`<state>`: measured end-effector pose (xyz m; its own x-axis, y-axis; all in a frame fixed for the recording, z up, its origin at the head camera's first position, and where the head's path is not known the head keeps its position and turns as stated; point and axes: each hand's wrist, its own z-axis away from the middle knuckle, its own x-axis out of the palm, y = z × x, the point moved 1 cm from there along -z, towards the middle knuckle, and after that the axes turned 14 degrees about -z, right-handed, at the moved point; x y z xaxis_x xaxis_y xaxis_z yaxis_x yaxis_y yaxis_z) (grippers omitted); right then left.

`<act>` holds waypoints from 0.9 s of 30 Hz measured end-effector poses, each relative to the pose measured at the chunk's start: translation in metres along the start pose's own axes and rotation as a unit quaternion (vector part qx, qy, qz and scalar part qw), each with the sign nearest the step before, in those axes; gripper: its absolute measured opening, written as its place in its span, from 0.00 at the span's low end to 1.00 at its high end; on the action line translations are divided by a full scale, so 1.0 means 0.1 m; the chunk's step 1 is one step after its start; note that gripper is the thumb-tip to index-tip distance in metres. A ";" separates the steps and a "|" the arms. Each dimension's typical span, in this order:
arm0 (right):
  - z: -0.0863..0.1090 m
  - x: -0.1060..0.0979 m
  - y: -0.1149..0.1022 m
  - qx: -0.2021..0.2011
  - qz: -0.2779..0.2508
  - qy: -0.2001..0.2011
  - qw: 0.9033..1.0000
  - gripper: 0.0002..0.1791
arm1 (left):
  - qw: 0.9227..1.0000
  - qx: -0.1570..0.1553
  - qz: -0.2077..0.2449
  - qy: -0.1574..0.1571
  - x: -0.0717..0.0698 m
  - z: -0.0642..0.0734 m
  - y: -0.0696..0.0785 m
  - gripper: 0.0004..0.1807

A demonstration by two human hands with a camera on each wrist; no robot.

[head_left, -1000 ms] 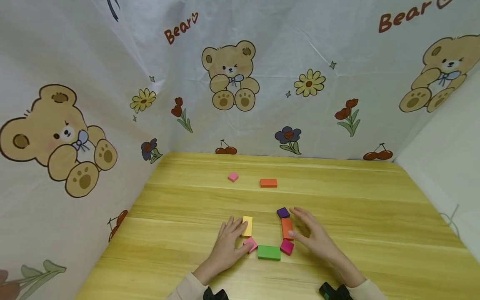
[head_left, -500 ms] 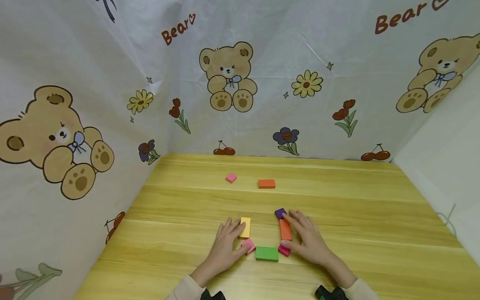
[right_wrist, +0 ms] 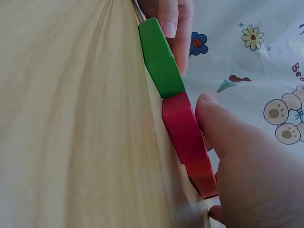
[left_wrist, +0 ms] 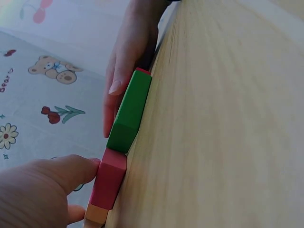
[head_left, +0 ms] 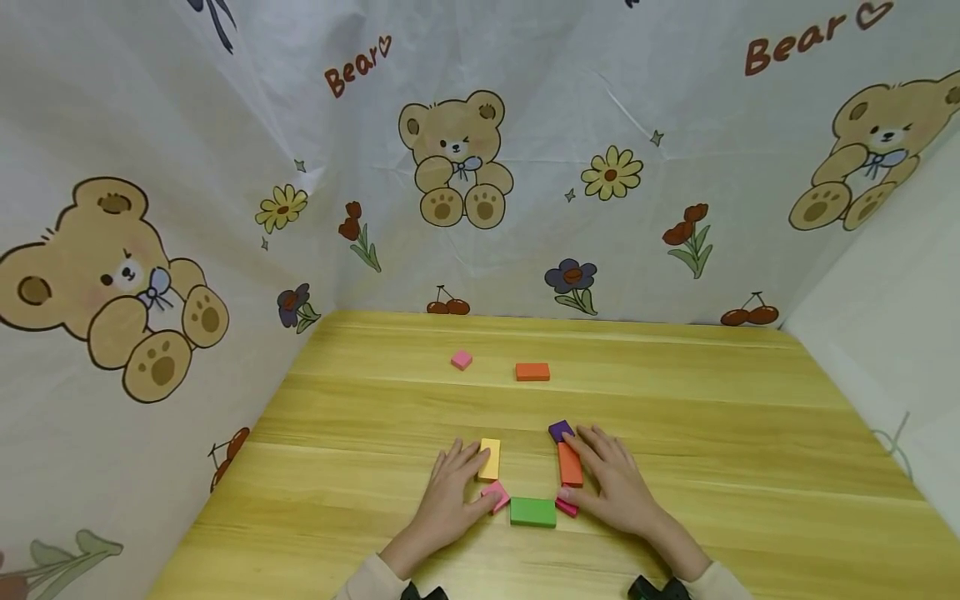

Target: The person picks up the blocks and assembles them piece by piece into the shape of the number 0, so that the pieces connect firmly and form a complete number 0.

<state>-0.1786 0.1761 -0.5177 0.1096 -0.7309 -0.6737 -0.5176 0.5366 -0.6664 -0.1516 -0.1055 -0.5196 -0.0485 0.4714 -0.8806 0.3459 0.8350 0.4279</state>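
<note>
Several small blocks form a U on the table. My left hand (head_left: 448,496) rests at its left side, fingertips on the yellow block (head_left: 491,454) and thumb on the pink block (head_left: 498,498). Across from it, my right hand (head_left: 621,493) has its thumb on the magenta block (head_left: 567,507), partly covering it. Its fingers lie along the orange block (head_left: 570,468) and reach the purple block (head_left: 558,430). Between both thumbs lies the green block (head_left: 533,512); in the right wrist view it meets the magenta one at a corner. Both hands' fingers look relaxed, curled round nothing.
Farther back on the wooden table (head_left: 675,375) lie a loose pink block (head_left: 461,359) and a second orange block (head_left: 532,372). A bear-printed cloth (head_left: 510,275) hangs behind and at the left. A white wall (head_left: 885,350) borders the right side.
The right hand has come in leftward, from hovering beside the right-hand blocks to touching them; its thumb now covers part of the magenta block. The left hand stays in place.
</note>
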 end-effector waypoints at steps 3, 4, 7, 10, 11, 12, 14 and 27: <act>0.00 0.00 0.00 0.004 0.002 -0.001 1.000 0.44 | 1.000 0.002 0.001 0.005 0.01 -0.01 0.00 0.35; 0.00 0.00 0.00 0.005 0.003 -0.001 1.000 0.44 | 1.000 0.002 0.002 0.005 0.01 -0.01 0.00 0.35; 0.00 -0.01 0.00 0.007 0.006 -0.003 1.000 0.44 | 1.000 0.001 0.012 0.005 0.00 -0.02 0.00 0.35; 0.00 -0.01 0.00 0.007 0.007 -0.003 1.000 0.44 | 1.000 -0.001 0.028 0.007 -0.04 -0.05 0.02 0.34; 0.00 -0.01 0.00 0.007 0.007 -0.003 1.000 0.44 | 0.999 -0.006 0.037 0.008 -0.06 -0.06 0.02 0.34; 0.00 0.00 0.00 0.007 0.006 -0.003 1.000 0.44 | 0.999 -0.012 0.045 0.009 -0.09 -0.08 0.02 0.33; 0.00 0.00 -0.01 0.005 0.006 -0.003 1.000 0.44 | 0.998 -0.031 0.058 0.017 -0.15 -0.15 0.01 0.32; 0.01 0.00 -0.01 0.004 0.008 0.001 1.000 0.44 | 0.975 -0.162 0.141 0.052 -0.56 -1.17 -0.61 0.34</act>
<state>-0.1771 0.1758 -0.5177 0.0998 -0.7232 -0.6834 -0.5118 0.5518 -0.6585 -0.2794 -0.1496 -0.4723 -0.0943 0.7072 -0.7007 0.0466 0.7062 0.7065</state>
